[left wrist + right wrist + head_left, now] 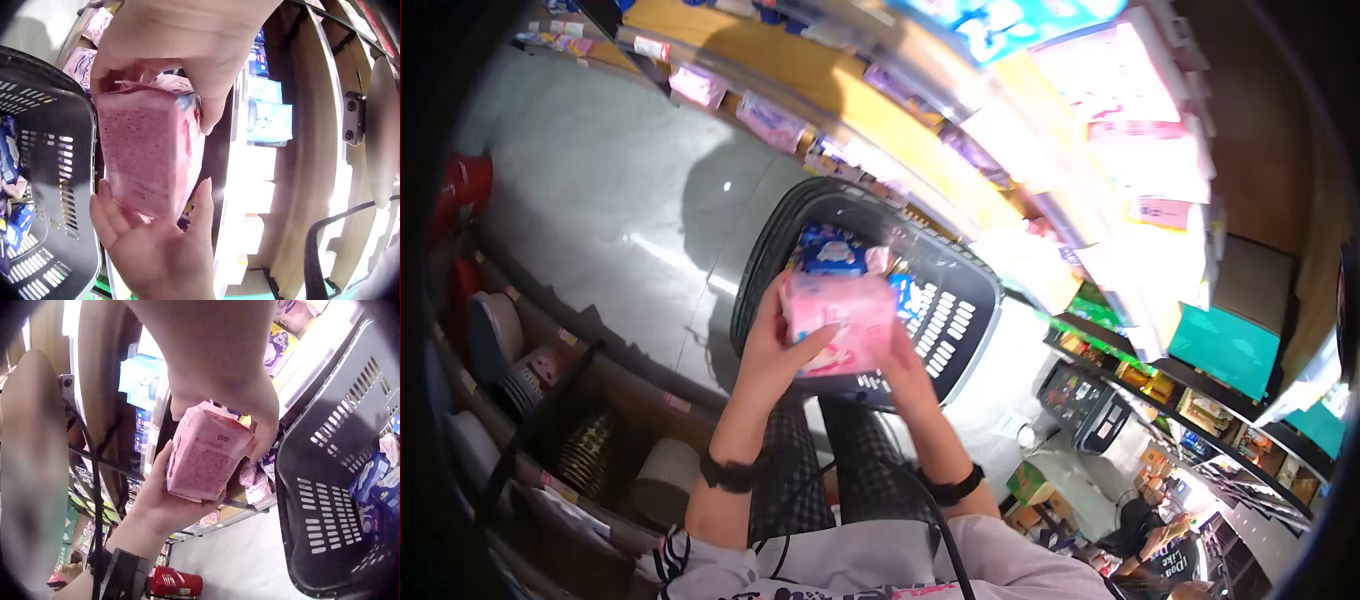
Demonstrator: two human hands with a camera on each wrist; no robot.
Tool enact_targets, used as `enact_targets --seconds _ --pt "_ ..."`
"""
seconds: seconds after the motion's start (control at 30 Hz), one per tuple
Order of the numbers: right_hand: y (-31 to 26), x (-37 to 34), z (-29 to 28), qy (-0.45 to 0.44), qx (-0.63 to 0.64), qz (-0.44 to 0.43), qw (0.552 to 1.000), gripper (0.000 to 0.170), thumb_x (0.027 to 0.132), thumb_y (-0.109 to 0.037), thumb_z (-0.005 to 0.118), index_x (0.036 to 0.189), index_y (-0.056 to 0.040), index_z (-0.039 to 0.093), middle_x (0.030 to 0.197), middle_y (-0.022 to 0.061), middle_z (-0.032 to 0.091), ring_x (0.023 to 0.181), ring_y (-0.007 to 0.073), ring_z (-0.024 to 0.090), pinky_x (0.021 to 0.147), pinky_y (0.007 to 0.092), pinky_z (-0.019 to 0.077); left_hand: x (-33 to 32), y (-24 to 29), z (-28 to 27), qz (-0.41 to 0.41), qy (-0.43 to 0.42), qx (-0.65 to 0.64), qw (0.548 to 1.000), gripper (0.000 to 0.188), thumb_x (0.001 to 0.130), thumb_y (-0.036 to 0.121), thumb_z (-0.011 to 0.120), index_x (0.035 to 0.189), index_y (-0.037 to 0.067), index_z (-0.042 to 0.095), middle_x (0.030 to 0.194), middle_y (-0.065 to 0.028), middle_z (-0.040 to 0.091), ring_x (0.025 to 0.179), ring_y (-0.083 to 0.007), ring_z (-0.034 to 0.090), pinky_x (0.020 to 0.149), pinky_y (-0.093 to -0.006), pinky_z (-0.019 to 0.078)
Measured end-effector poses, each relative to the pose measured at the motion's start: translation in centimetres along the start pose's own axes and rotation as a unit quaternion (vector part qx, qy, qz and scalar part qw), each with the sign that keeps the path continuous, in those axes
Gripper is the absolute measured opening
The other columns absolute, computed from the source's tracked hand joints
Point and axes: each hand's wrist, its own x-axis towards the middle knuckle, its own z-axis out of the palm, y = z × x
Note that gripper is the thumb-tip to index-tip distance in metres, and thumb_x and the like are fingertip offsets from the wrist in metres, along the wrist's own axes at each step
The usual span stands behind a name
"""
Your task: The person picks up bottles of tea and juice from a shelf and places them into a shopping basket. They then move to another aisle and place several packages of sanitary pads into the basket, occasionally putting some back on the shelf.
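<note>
Both hands hold a pink plastic-wrapped pack (pixel 845 318) up over a black shopping basket (pixel 785 215) in the head view. My left hand (pixel 778 338) grips one side, its thumb lying across the printed face. On the opposite side my right hand (pixel 900 362) grips the pack, most of its fingers hidden there. The left wrist view shows a pink panel with fine print on the pack (pixel 140 153), between the two hands. Inside the basket lie blue packs (pixel 835 257) and a small pale pink item (pixel 878 260).
Shelves with pink and purple packs (pixel 770 122) run along the basket's far side. A lower shelf with cups and a ribbed white container (pixel 668 482) stands at the left. Another basket (pixel 1085 405) sits on the floor at right. A red bucket (pixel 176 582) shows in the right wrist view.
</note>
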Motion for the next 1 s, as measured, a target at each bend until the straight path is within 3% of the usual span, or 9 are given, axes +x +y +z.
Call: enact_targets --seconds 0.13,0.17,0.27,0.33,0.43,0.53,0.63,0.9,1.0 --pt "-2.3 -4.3 -0.5 0.001 -0.047 -0.001 0.999 0.071 0.071 -0.018 0.071 0.128 0.0017 0.035 0.123 0.0108 0.044 0.118 0.0209 0.038 0.100 0.0335 0.0284 -5.6 -0.9 1.9 0.007 0.034 -0.060 0.998 0.073 0.076 0.003 0.063 0.136 0.004 0.021 0.123 -0.0118 0.043 0.112 -0.0184 0.044 0.095 -0.0314 0.0360" --pt "-3.1 -4.7 -1.5 0.017 -0.130 -0.084 0.988 0.072 0.070 -0.020 0.072 0.128 0.0015 0.036 0.122 0.0109 0.045 0.117 0.0215 0.039 0.099 0.0339 0.0297 -6.6 -1.7 2.4 0.055 0.012 -0.049 0.997 0.075 0.078 0.006 0.062 0.138 0.007 0.016 0.125 -0.0124 0.041 0.114 -0.0183 0.042 0.096 -0.0315 0.0340" --pt "-7.5 -5.6 -5.4 0.077 -0.313 -0.313 0.893 0.068 0.067 -0.023 0.073 0.123 -0.0007 0.041 0.120 0.0104 0.044 0.114 0.0219 0.041 0.096 0.0348 0.0331 -8.1 -3.5 3.6 0.013 -0.019 -0.054 0.998 0.073 0.082 0.007 0.057 0.140 0.009 0.012 0.124 -0.0129 0.042 0.109 -0.0186 0.046 0.092 -0.0297 0.0362" --pt "-13.9 -6.4 -4.4 0.168 -0.358 -0.420 0.816 0.066 0.065 -0.024 0.073 0.120 -0.0023 0.044 0.120 0.0107 0.043 0.112 0.0219 0.042 0.096 0.0366 0.0342 -8.3 -5.2 4.0 0.005 -0.009 -0.012 1.000 0.066 0.082 0.008 0.057 0.137 0.008 0.020 0.118 -0.0127 0.047 0.102 -0.0178 0.050 0.086 -0.0293 0.0402" --pt "-21.0 -4.7 -5.5 0.246 -0.414 -0.551 0.682 0.055 0.075 -0.008 0.065 0.123 0.0016 0.040 0.122 0.0126 0.044 0.111 0.0228 0.044 0.095 0.0361 0.0355 -8.9 -6.5 3.6 -0.015 0.005 0.059 0.998 0.054 0.082 0.009 0.058 0.130 0.006 0.034 0.112 -0.0121 0.052 0.094 -0.0167 0.054 0.079 -0.0285 0.0425" --pt "-26.2 -2.1 -4.1 0.186 -0.370 -0.547 0.727 0.050 0.075 0.001 0.064 0.121 0.0029 0.043 0.122 0.0122 0.047 0.111 0.0199 0.046 0.097 0.0321 0.0335 -9.1 -7.6 2.8 -0.018 0.022 0.081 0.996 0.043 0.082 0.009 0.058 0.121 0.004 0.042 0.107 -0.0118 0.055 0.088 -0.0161 0.057 0.075 -0.0276 0.0432" --pt "-28.5 -0.1 -3.7 0.160 -0.409 -0.515 0.736 0.043 0.075 -0.001 0.066 0.116 -0.0010 0.053 0.117 0.0095 0.050 0.105 0.0163 0.050 0.086 0.0264 0.0429 -8.9 -8.3 1.9 -0.018 0.036 0.093 0.995 0.037 0.082 0.009 0.058 0.116 0.003 0.045 0.104 -0.0121 0.056 0.085 -0.0162 0.058 0.074 -0.0273 0.0437" --pt "-28.5 3.7 -2.0 0.222 -0.610 -0.563 0.511 0.044 0.071 -0.012 0.073 0.113 -0.0135 0.060 0.107 0.0111 0.052 0.097 0.0201 0.053 0.080 0.0294 0.0447 -7.1 -8.0 -0.5 -0.026 0.030 0.095 0.995 0.032 0.082 0.010 0.057 0.112 0.002 0.048 0.102 -0.0122 0.057 0.083 -0.0169 0.059 0.072 -0.0276 0.0445" --pt "-28.1 4.4 -0.9 0.244 -0.588 -0.507 0.581 0.045 0.071 -0.015 0.073 0.114 -0.0133 0.059 0.107 0.0122 0.052 0.098 0.0207 0.052 0.081 0.0305 0.0444 -6.6 -8.5 -1.7 -0.036 0.029 0.103 0.994 0.031 0.083 0.010 0.057 0.111 0.002 0.049 0.101 -0.0119 0.057 0.085 -0.0173 0.058 0.072 -0.0277 0.0447"
